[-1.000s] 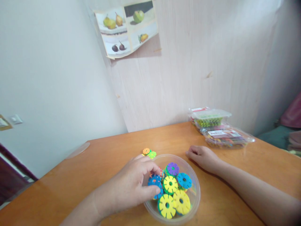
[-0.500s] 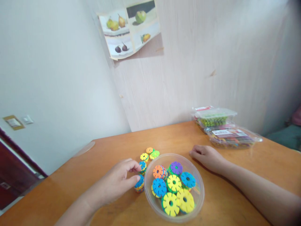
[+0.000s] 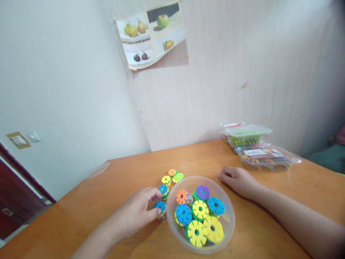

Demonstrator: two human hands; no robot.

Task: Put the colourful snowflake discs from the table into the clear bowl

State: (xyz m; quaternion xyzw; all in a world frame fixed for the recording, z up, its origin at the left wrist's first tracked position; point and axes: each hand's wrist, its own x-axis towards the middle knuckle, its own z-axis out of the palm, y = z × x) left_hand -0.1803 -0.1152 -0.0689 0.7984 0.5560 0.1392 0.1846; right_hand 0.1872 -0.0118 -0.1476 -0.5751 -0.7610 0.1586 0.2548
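Observation:
My left hand (image 3: 134, 214) lies on the wooden table (image 3: 113, 187) left of a clear plastic bowl (image 3: 229, 228). Its thumb and fingertips pinch a small stack of notched discs with a blue one on top (image 3: 161, 209). Another blue-topped stack (image 3: 163, 190) stands just behind the fingertips. Three single discs, yellow (image 3: 166, 179), orange (image 3: 171, 172) and green (image 3: 178, 176), lie farther back. The bowl holds several stacks of coloured discs (image 3: 199, 210). My right hand (image 3: 238, 180) rests on the table behind the bowl's right rim, fingers curled loosely, with nothing visible in it.
Two clear lidded boxes stand at the table's far right: one with green beads (image 3: 244, 135), one with mixed coloured pieces (image 3: 265, 158). A clear lid (image 3: 97, 170) lies at the far left edge. A fruit poster (image 3: 151, 34) hangs on the wall behind.
My left hand took a blue-topped stack out of the bowl and set it on the table to the left, beside another stack. The right hand stayed put.

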